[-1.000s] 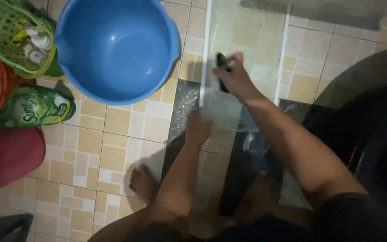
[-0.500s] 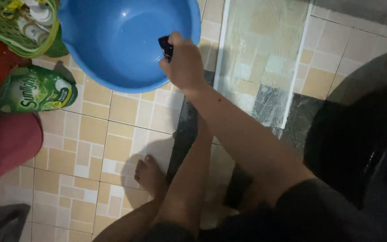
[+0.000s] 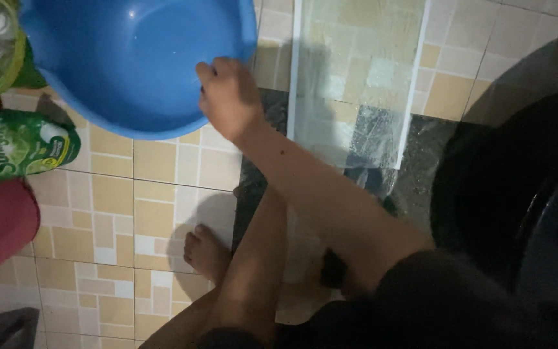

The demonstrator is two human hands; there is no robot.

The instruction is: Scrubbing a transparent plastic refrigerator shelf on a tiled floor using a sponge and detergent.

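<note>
Our right hand point(image 3: 227, 97), fingers curled, rests on the blue plastic basin point(image 3: 130, 58) rim; light, stiff, wet-slippery, best gripped there.

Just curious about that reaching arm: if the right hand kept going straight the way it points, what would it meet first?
Probably the blue basin. The right hand is already at its rim, pointing up-left into the bowl; whether they touch is unclear.

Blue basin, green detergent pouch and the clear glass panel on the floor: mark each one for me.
Blue basin point(image 3: 117, 64), head view, on its inner wall.
Green detergent pouch point(image 3: 24, 145), head view, on the middle of its front face.
Clear glass panel point(image 3: 356, 64), head view, on the bare upper part of the pane.
</note>
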